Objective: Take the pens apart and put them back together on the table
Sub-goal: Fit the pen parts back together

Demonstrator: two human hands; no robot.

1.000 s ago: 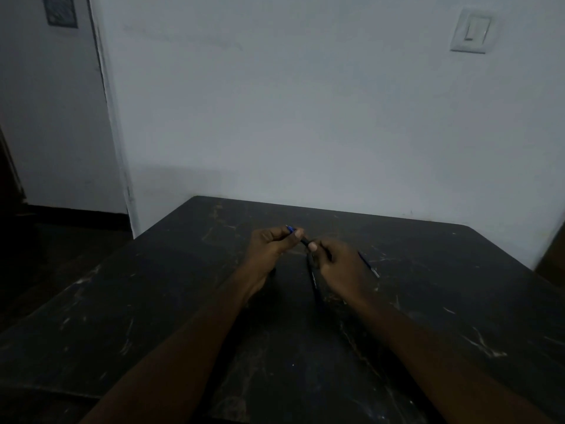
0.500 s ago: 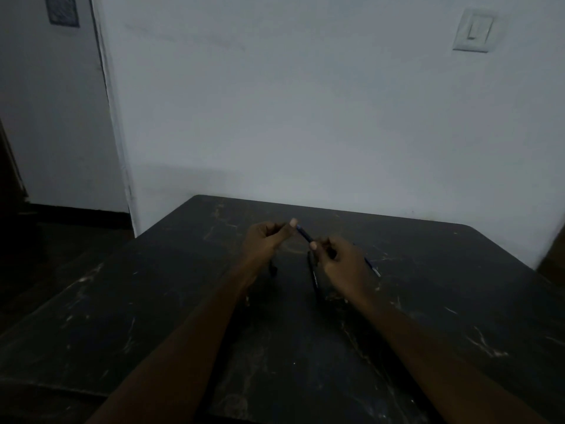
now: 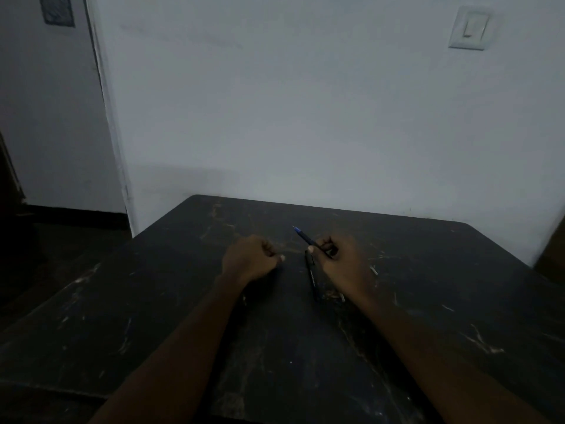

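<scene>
Since the earlier frame, left hand (image 3: 249, 260) has drawn away from the pen and dropped to the worktop (image 3: 153, 301), so the two hands now sit apart. Left grip is curled into a fist; whether it holds anything cannot be told. Black pen body (image 3: 312, 275) lies on the worktop just left of right hand (image 3: 339, 261), running near to far. Right grip is closed on a blue-tipped pen (image 3: 305, 238), its point angled up and far-left, clear of the surface. Beyond, a pale wall (image 3: 305, 117) carries a light switch (image 3: 470, 27) at far right.
</scene>
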